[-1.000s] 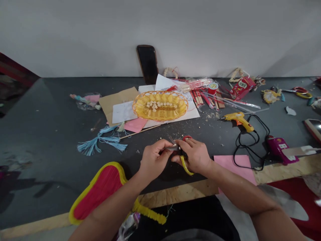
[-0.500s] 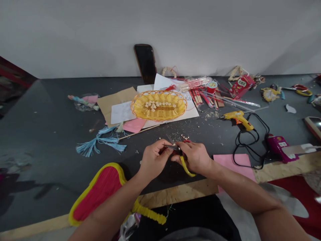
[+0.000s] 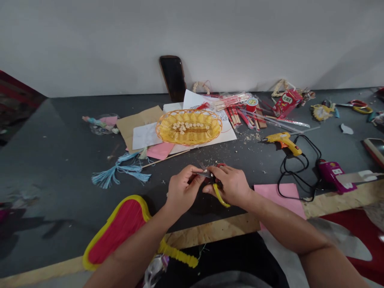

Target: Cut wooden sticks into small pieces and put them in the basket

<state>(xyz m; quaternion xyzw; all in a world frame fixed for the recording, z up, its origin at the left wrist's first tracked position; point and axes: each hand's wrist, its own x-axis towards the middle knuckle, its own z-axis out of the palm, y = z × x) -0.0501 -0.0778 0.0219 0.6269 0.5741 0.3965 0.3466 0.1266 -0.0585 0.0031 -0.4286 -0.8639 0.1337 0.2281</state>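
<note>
My right hand (image 3: 231, 184) is closed on scissors (image 3: 220, 195) with yellow and red handles, the blades pointing left. Between the blades, near my left fingertips, shows a tiny pale piece (image 3: 205, 171). My left hand (image 3: 183, 188) is pinched at the blade tips, and what its fingers grip is too small to make out. Pale crumbs (image 3: 214, 163) lie on the dark table (image 3: 66, 172) just beyond both hands. Behind them a yellow woven basket (image 3: 189, 138) holds several small pale pieces (image 3: 183, 128).
A blue tassel (image 3: 120, 170) and a red, yellow-edged piece (image 3: 118, 230) lie left. To the right are a yellow glue gun (image 3: 283, 142), its black cord, pink paper (image 3: 279, 195) and a purple device (image 3: 334, 174). A phone (image 3: 174, 78) leans on the wall.
The scissor blades look closer together around the pale piece. Both hands stay in nearly the same place, and the whole view has shifted slightly.
</note>
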